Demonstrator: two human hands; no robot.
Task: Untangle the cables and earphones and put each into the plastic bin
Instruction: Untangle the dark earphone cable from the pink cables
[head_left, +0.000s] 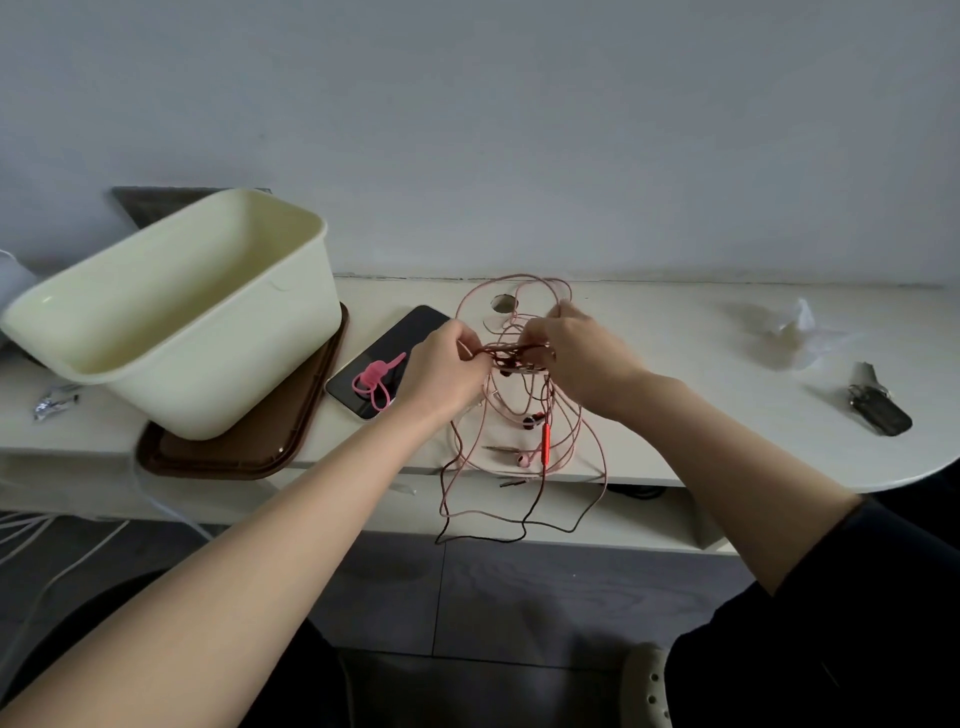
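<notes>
Left hand (447, 371) and right hand (579, 358) hold the cable tangle (511, 356) in curled fingers (466, 340) at frame centre.
Its cords hang past the white surface (701, 364); the cream plastic bin (218, 364) stands left on a brown tray (234, 452), grey wall (519, 130) behind.

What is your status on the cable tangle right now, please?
Hands: left hand and right hand pinching the cable tangle at its knot. Loose ends hang past the table edge. No cables seen in plastic bin. Nearby phone not blocking.
</notes>
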